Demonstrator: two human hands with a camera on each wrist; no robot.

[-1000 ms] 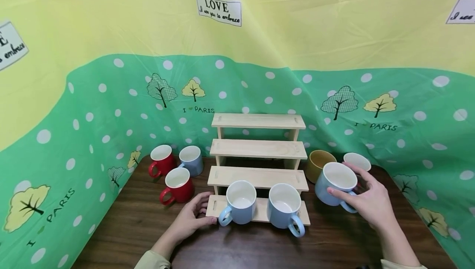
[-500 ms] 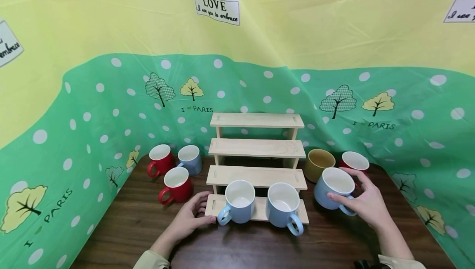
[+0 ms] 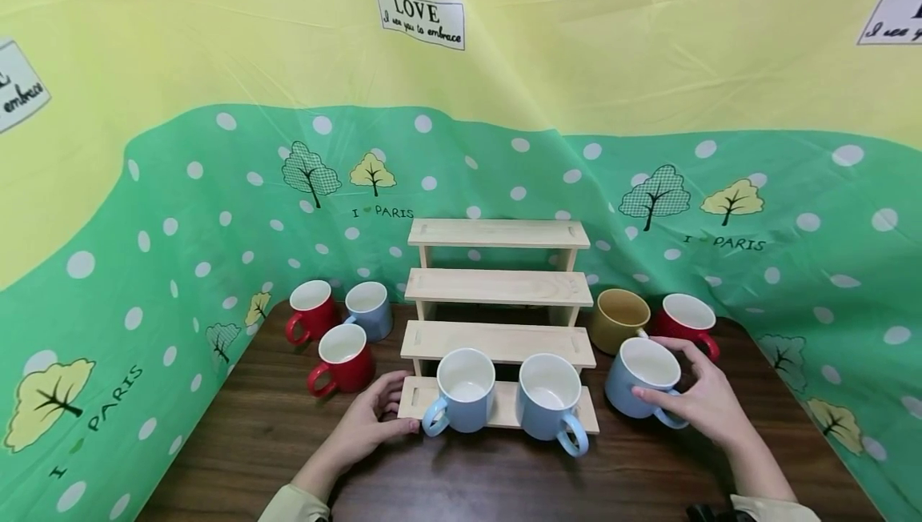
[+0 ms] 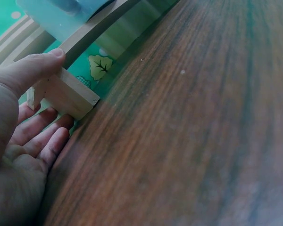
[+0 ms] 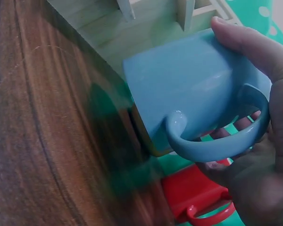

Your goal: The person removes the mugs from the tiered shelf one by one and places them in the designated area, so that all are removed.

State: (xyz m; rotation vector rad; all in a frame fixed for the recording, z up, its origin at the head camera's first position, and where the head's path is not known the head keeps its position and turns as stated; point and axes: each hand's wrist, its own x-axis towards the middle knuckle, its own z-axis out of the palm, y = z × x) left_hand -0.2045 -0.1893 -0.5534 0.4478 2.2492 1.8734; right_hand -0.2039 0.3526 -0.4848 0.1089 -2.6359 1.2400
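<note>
My right hand (image 3: 702, 394) grips a light blue mug (image 5: 184, 89) near its rim, thumb on the near side and fingers behind. In the right wrist view the mug hangs just above the table, its handle towards me. My left hand (image 3: 370, 422) holds the left end of the lowest step of a wooden stepped rack (image 3: 497, 342). In the left wrist view the thumb lies on the step's front edge, with the other fingers bent by its side panel. Two more light blue mugs, a left one (image 3: 464, 394) and a right one (image 3: 551, 398), stand on that lowest step.
Behind the held mug stand a mustard mug (image 3: 612, 334) and a red mug (image 3: 673, 326). Left of the rack are two red mugs, the nearer one (image 3: 349, 366) beside a blue mug (image 3: 373, 318). A patterned green and yellow cloth (image 3: 504, 162) hangs behind the dark wooden table (image 3: 519, 478).
My right hand has brought the blue mug slightly lower and to the left, towards the rack. More of the red mug behind it shows. My left hand stays at the rack's end.
</note>
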